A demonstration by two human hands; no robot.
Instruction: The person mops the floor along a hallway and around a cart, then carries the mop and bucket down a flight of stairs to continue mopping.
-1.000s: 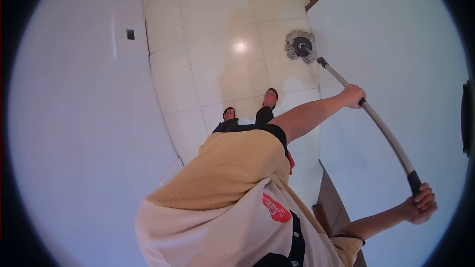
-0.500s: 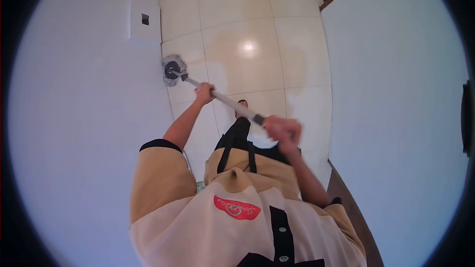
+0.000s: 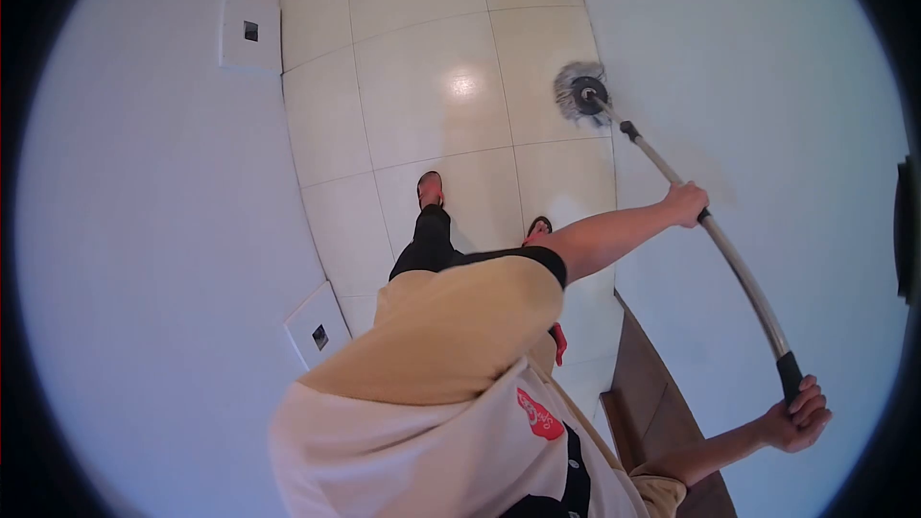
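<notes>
A mop (image 3: 739,264) with a metal pole slants across the right side of the head view. Its round grey string head (image 3: 581,94) with a black hub lies on the tiled floor against the right wall. My left hand (image 3: 687,204) is closed around the pole at about mid-length, beside a dark joint. Lower down, my right hand (image 3: 798,415) wraps the black grip at the pole's end. Both arms reach to the right.
White walls stand on the left (image 3: 163,201) and right (image 3: 767,115) of a narrow, pale tiled floor (image 3: 422,86). Wall plates with dark openings are on the left wall (image 3: 251,31). A brown doorway (image 3: 662,393) is at lower right. My sandalled feet (image 3: 431,190) are on the tiles.
The mop head has swept from the left wall across the floor to the right wall. Both my hands have moved right with the pole, and my body has turned.
</notes>
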